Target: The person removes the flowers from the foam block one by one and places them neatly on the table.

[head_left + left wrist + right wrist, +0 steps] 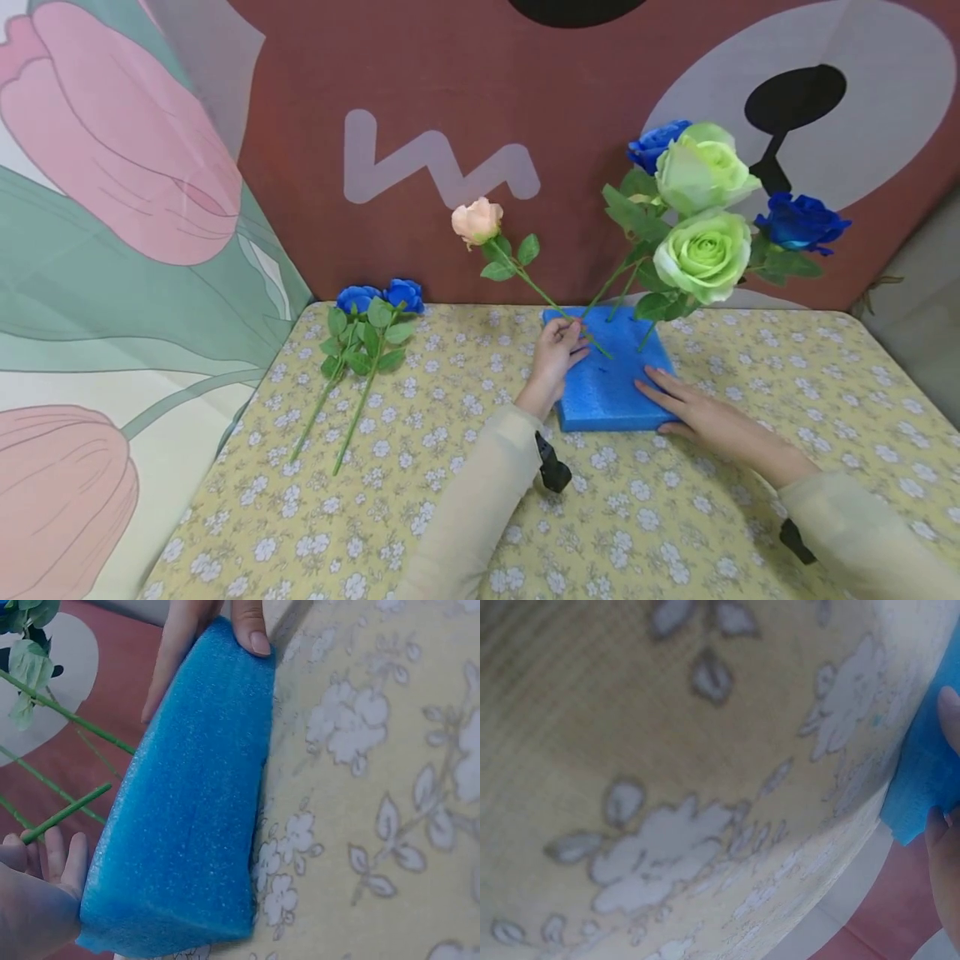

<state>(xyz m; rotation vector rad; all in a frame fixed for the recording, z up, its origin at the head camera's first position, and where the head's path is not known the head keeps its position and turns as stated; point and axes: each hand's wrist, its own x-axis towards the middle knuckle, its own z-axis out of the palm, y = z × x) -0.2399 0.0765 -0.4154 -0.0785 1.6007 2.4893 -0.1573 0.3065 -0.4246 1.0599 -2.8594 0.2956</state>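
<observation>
My left hand [557, 357] pinches the green stem of a pale pink artificial rose [477, 222]. The flower leans up to the left, and the stem's cut end [96, 792] points over the top of a blue foam block [600, 392]. My right hand [708, 417] rests on the block's right side, fingers straight across the top; its thumb [256, 639] lies against the front face in the left wrist view. Standing in the block are two light green roses [703, 254] and two blue roses [804, 223], their stems in its rear part.
Two more blue roses [358, 298] with leafy stems lie on the left of the table, which has a yellow floral cloth [450, 367]. Behind the table rises a reddish-brown printed backdrop [420, 75]. A tulip-patterned panel [127, 167] stands at the left.
</observation>
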